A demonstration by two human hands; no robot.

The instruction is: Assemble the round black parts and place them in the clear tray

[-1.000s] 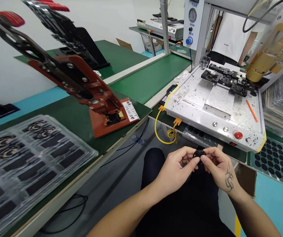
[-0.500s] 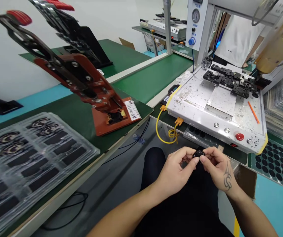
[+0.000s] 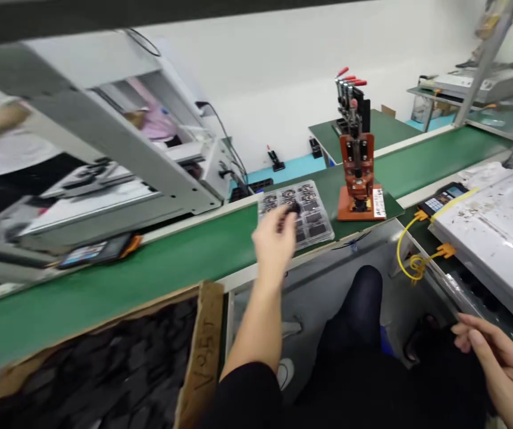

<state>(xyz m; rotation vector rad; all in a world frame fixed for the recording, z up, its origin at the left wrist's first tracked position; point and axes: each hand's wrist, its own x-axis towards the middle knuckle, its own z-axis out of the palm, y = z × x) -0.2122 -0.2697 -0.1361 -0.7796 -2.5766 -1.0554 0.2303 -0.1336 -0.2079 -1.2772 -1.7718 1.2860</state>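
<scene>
1. well left of your left fingers, a co-worker's arm (image 3: 1,122) is blurred and cut off by the view's edge; what it is doing can't be made out.
2. nearer, left of and below those fingers, a cardboard box (image 3: 207,342) holds a heap of dark scraps (image 3: 122,363). your left sleeve (image 3: 245,393) is close to its wall, so a wide elbow swing might knock it. the box's lower part is out of view.
3. your left hand (image 3: 274,235) has thumb and fingers pinched on a small dark piece (image 3: 292,207), above or at the transparent tray (image 3: 323,236). a loose or tilted pinch could drop it askew over a pocket. your fingers hide part of its outline, and whether it touches the tray can't be told.
4. right of those fingers stands the red-brown fixture (image 3: 358,173); a hasty sideways sweep could bump it. its small nest is too tiny to read.
5. your right hand (image 3: 497,357) is loosely curled, fingers parted, nothing visible between them; your palm is hidden. raising it unwatched could snag the yellow cable (image 3: 400,250), up and left of those fingertips.
6. above those right fingers, the white machine (image 3: 497,232) is cut off.
</scene>
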